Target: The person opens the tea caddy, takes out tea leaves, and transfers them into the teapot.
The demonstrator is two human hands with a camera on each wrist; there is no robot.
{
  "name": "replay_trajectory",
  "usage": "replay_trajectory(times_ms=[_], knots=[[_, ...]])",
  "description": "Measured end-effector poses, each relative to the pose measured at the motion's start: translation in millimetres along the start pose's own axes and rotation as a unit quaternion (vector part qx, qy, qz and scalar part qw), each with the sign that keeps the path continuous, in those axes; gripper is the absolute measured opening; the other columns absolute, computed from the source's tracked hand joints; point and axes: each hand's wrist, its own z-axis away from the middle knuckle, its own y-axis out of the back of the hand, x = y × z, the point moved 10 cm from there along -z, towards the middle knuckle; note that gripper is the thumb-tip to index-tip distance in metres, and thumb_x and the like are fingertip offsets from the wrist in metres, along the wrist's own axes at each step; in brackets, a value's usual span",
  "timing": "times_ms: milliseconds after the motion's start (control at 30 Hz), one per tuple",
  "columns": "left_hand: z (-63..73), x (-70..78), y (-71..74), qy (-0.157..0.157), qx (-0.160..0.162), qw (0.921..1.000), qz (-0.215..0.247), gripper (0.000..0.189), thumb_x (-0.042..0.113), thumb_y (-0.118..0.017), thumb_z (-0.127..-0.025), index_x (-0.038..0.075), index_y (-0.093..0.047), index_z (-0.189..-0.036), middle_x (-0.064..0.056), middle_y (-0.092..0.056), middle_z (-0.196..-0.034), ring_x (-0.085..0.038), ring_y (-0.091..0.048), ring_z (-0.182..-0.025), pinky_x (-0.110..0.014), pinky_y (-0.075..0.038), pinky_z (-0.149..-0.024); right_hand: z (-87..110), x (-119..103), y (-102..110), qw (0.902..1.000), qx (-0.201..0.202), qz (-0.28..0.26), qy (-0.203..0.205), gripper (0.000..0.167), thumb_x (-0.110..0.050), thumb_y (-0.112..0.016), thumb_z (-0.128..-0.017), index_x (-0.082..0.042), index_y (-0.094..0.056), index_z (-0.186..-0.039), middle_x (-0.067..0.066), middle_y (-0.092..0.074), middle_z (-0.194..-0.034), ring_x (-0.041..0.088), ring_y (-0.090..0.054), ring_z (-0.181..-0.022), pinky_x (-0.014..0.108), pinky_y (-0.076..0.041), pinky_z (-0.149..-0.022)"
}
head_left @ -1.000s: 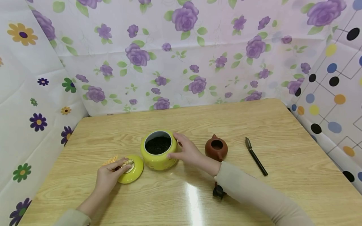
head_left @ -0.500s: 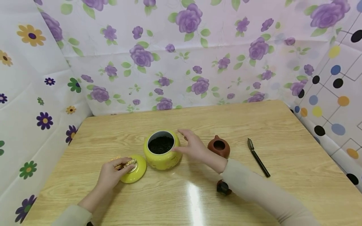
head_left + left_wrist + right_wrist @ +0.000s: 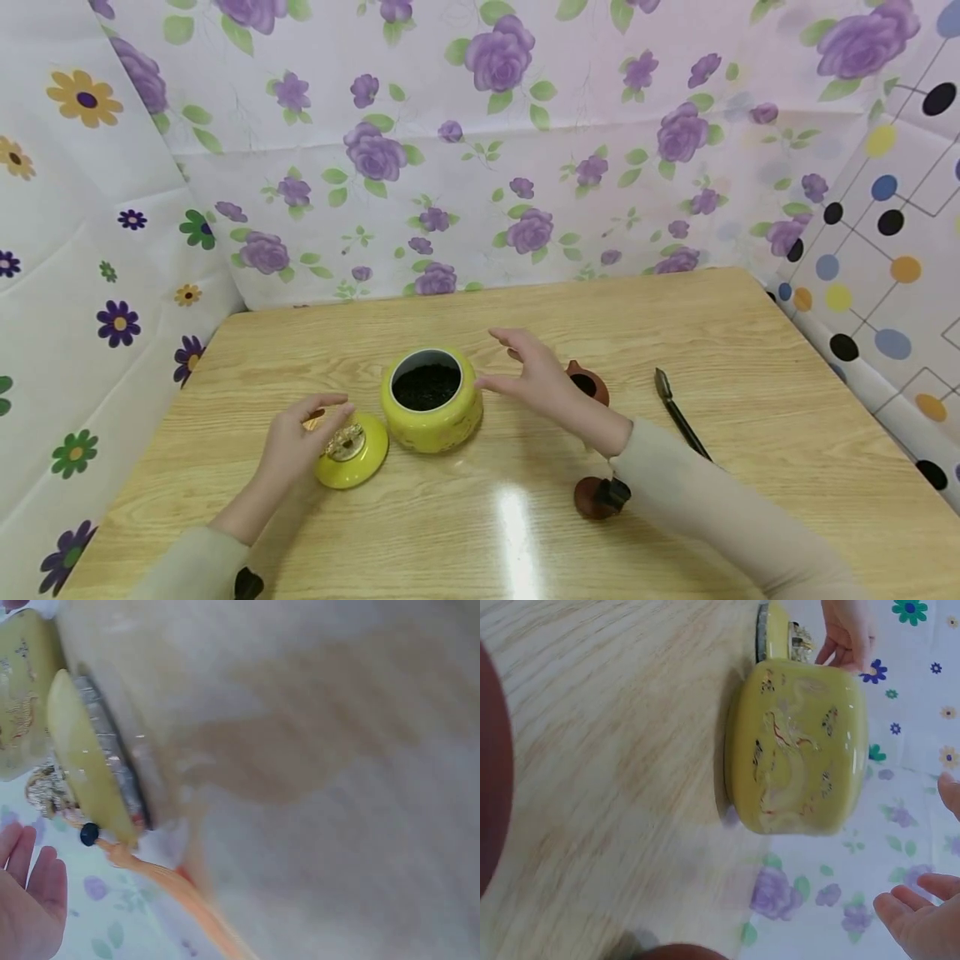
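Note:
A glossy yellow jar with dark loose contents stands uncovered in the middle of the table. Its yellow lid lies to the left, topped by an ornate gold knob; an orange tassel trails from it in the left wrist view. My left hand hovers over the knob, fingers relaxed and apart from it. To the right of the jar, my right hand hangs with thumb and fingers spread, holding nothing. Dragon-like figures decorate the jar's side in the right wrist view.
A reddish-brown teapot sits behind my right forearm, partly hidden. A small brown round piece lies nearer, overlapped by a black part at my sleeve. A dark-handled, pen-like tool lies on the right. Patterned cloths surround the wooden table.
My left hand has let go of the lid's knob and risen slightly. My right hand has come off the jar and drawn away to the right. Jar and lid stay in place.

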Motion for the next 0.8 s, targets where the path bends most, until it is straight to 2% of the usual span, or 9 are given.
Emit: replay_trajectory(times_ms=[100, 167, 267, 333, 467, 567, 667, 800], knots=[[-5.9, 6.2, 0.4, -0.004, 0.006, 0.9999, 0.013, 0.038, 0.034, -0.058, -0.096, 0.003, -0.064, -0.118, -0.016, -0.061, -0.123, -0.034, -0.056, -0.112, -0.049, -0.051, -0.091, 3.2, -1.2, 8.5, 0.9999, 0.011, 0.008, 0.009, 0.071, -0.025, -0.076, -0.082, -0.003, -0.043, -0.141, 0.017, -0.046, -0.139, 0.032, -0.045, -0.129, 0.041, -0.043, -0.106], [-9.7, 10.3, -0.5, -0.008, 0.007, 0.9996, 0.024, 0.037, 0.033, -0.057, -0.096, 0.005, -0.062, -0.12, -0.015, -0.06, -0.124, -0.033, -0.057, -0.111, -0.043, -0.053, -0.088, 5.3, -2.6, 14.2, 0.9992, 0.023, 0.02, 0.025, 0.069, -0.022, -0.076, -0.082, 0.0, -0.045, -0.139, 0.019, -0.048, -0.136, 0.034, -0.047, -0.127, 0.042, -0.044, -0.105], [-15.4, 18.7, -3.9, -0.032, 0.007, 0.9984, 0.046, 0.034, 0.026, -0.057, -0.096, 0.004, -0.061, -0.123, -0.015, -0.06, -0.126, -0.031, -0.056, -0.111, -0.027, -0.052, -0.088, 9.5, -1.4, 23.1, 0.9979, 0.041, 0.034, 0.036, 0.066, -0.021, -0.076, -0.082, 0.001, -0.047, -0.137, 0.02, -0.051, -0.133, 0.034, -0.049, -0.123, 0.044, -0.045, -0.103], [-18.4, 25.2, -7.1, -0.057, 0.003, 0.9969, 0.055, 0.034, 0.021, -0.058, -0.096, 0.004, -0.059, -0.125, -0.015, -0.058, -0.127, -0.028, -0.054, -0.113, -0.021, -0.05, -0.088, 13.3, 1.4, 28.3, 0.9973, 0.05, 0.039, 0.036, 0.065, -0.02, -0.077, -0.081, 0.002, -0.048, -0.135, 0.02, -0.052, -0.131, 0.035, -0.05, -0.122, 0.045, -0.045, -0.103], [-21.0, 36.4, -14.1, -0.095, -0.009, 0.9927, 0.073, 0.04, 0.011, -0.061, -0.093, 0.002, -0.053, -0.131, -0.016, -0.054, -0.132, -0.028, -0.048, -0.121, -0.036, -0.047, -0.098, 22.2, 10.5, 36.2, 0.997, 0.058, 0.046, 0.021, 0.064, -0.021, -0.077, -0.081, 0.0, -0.049, -0.135, 0.018, -0.052, -0.132, 0.034, -0.05, -0.121, 0.045, -0.048, -0.099], [-21.3, 42.8, -18.2, -0.107, -0.019, 0.9904, 0.086, 0.046, 0.008, -0.064, -0.09, 0.002, -0.05, -0.134, -0.016, -0.051, -0.135, -0.029, -0.045, -0.125, -0.048, -0.04, -0.103, 29.2, 17.2, 41.0, 0.9961, 0.063, 0.061, 0.012, 0.064, -0.022, -0.076, -0.082, -0.002, -0.049, -0.136, 0.017, -0.053, -0.131, 0.033, -0.052, -0.118, 0.047, -0.05, -0.094], [-21.5, 48.3, -22.2, -0.12, -0.03, 0.9877, 0.096, 0.054, 0.006, -0.067, -0.087, 0.002, -0.047, -0.136, -0.017, -0.049, -0.137, -0.032, -0.042, -0.127, -0.051, -0.035, -0.107, 35.7, 24.3, 44.5, 0.9952, 0.065, 0.073, 0.01, 0.063, -0.022, -0.076, -0.082, -0.001, -0.049, -0.136, 0.018, -0.053, -0.129, 0.033, -0.055, -0.115, 0.049, -0.051, -0.092], [-22.8, 51.0, -29.6, -0.122, -0.053, 0.9858, 0.103, 0.064, 0.007, -0.072, -0.084, 0.005, -0.043, -0.141, -0.016, -0.044, -0.141, -0.034, -0.038, -0.131, -0.053, -0.034, -0.108, 45.3, 34.2, 48.4, 0.9944, 0.068, 0.081, 0.002, 0.063, -0.02, -0.076, -0.082, 0.0, -0.049, -0.135, 0.019, -0.054, -0.129, 0.034, -0.055, -0.114, 0.052, -0.048, -0.093]])
